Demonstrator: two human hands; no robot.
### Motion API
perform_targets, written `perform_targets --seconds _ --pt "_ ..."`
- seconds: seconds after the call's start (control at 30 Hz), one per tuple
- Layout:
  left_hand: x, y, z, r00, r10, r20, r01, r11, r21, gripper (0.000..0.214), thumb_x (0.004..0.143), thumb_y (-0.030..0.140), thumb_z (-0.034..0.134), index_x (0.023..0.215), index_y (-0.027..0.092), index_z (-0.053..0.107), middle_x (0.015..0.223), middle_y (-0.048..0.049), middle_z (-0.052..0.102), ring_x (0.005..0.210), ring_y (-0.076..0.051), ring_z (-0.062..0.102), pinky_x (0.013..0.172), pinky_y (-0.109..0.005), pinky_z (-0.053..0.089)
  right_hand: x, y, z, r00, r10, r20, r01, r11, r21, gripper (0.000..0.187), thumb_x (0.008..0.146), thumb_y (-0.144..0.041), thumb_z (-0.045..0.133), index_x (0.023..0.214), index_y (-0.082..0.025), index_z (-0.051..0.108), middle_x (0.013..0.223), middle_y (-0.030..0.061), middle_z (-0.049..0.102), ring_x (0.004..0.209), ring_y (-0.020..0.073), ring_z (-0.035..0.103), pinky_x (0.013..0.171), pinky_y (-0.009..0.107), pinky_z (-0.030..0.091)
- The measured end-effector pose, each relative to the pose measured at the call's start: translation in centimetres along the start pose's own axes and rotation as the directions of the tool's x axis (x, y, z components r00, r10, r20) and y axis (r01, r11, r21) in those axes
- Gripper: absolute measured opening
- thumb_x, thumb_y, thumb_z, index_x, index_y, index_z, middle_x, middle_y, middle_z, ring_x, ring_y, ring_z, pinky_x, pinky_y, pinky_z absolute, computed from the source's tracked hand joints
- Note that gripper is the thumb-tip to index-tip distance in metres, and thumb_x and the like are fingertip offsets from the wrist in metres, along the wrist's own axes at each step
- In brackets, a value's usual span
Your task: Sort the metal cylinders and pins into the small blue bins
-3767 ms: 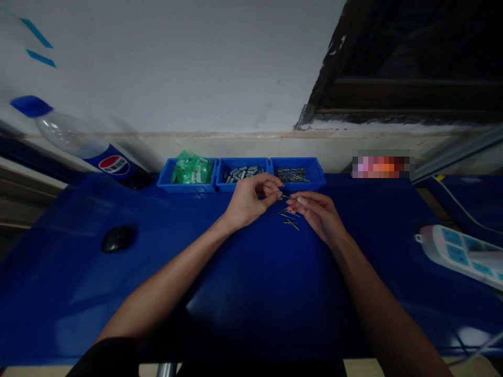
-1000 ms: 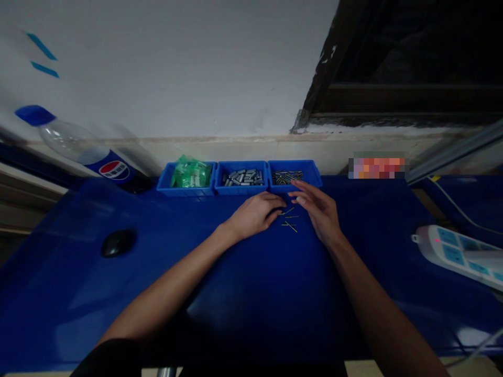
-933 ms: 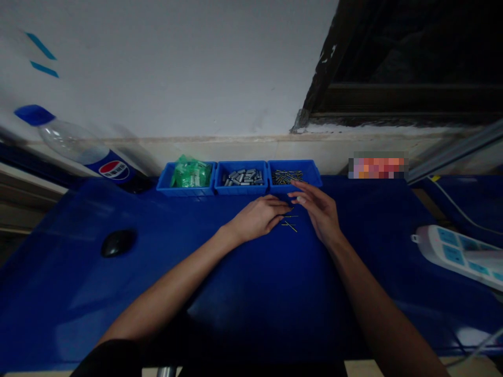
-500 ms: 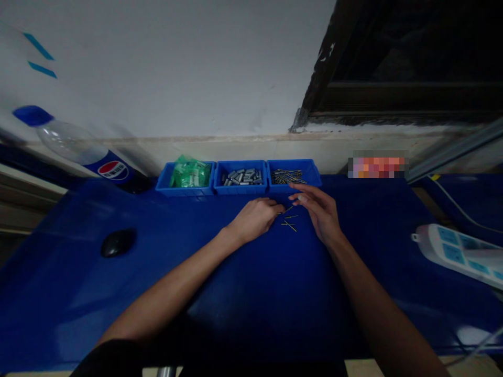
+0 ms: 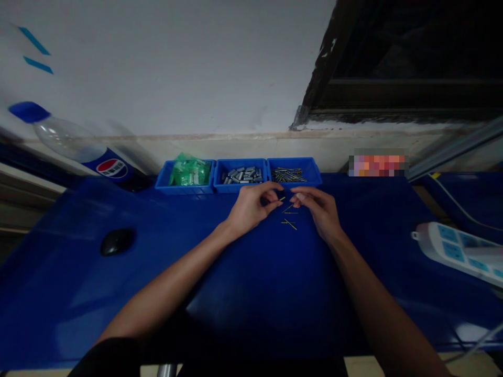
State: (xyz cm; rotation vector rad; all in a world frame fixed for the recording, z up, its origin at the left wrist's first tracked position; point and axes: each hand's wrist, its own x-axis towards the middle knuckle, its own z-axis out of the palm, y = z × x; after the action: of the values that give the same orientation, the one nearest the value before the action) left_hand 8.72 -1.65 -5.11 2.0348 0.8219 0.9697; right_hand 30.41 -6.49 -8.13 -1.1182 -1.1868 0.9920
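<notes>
We See a Big Blue Table (image 5: 243,298)

It fills the lower part of the frame. At the top we see a pale wall (image 5: 176,73), with a dark window (image 5: 412,63) at the upper right. A white power strip (image 5: 430,238) lies near the right edge, and a Pepsi bottle (image 5: 78,141) is at the left.

In the middle we find three blue bins (image 5: 236,188) in a row. Just below them, the left hand (image 5: 249,209) pinches one thin metal rod (image 5: 282,199) between thumb and finger. Beside it, the right hand (image 5: 320,209) has its fingers curled in close; we cannot tell if it holds anything.

The left bin has a green bag (image 5: 190,173). We spot a black mouse (image 5: 117,242) at the left. Silver tubes (image 5: 245,174) fill the middle bin, and more rods (image 5: 288,175) fill the right one. A few loose rods (image 5: 293,226) lie below the fingers, and two of them cross.
</notes>
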Motion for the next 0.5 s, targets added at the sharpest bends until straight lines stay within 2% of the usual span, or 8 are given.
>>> perform_targets --seconds 0.13,0.23,0.5 --pt "0.08 0.31 -0.16 0.999 -0.048 0.025 0.05 0.995 -0.087 0.035 0.091 0.019 0.073 0.125 0.015 0.071 0.09 -0.0042 0.081 0.082 -0.016 0.077 0.085 -0.031 0.066 -0.2 -0.01 0.1 0.996 0.032 0.079 -0.033 0.999 0.024 0.019 0.091 -0.034 0.078 0.108 -0.03 0.085 0.089 0.0017 0.082 0.077 0.0185 0.072 0.078 0.037 0.057" --pt "0.08 0.44 -0.1 0.998 -0.045 0.048 0.05 0.992 -0.117 0.036 0.092 0.016 0.069 0.128 0.015 0.07 0.096 -0.006 0.082 0.088 -0.017 0.079 0.089 -0.033 0.067 -0.31 -0.15 0.3 0.994 0.056 0.093 -0.062 0.996 0.061 0.018 0.09 -0.034 0.079 0.106 -0.029 0.086 0.09 0.0028 0.083 0.077 0.0193 0.073 0.077 0.037 0.057" --pt "-0.06 0.54 0.17 0.996 -0.087 0.02 0.09 0.985 -0.15 0.032 0.088 0.02 0.075 0.12 0.015 0.073 0.1 -0.0066 0.077 0.082 -0.015 0.078 0.084 -0.029 0.068 -0.12 -0.14 0.36 0.991 0.1 0.088 -0.106 0.992 0.065 0.018 0.087 -0.038 0.081 0.099 -0.025 0.088 0.083 0.0043 0.083 0.072 0.0195 0.073 0.073 0.036 0.057"
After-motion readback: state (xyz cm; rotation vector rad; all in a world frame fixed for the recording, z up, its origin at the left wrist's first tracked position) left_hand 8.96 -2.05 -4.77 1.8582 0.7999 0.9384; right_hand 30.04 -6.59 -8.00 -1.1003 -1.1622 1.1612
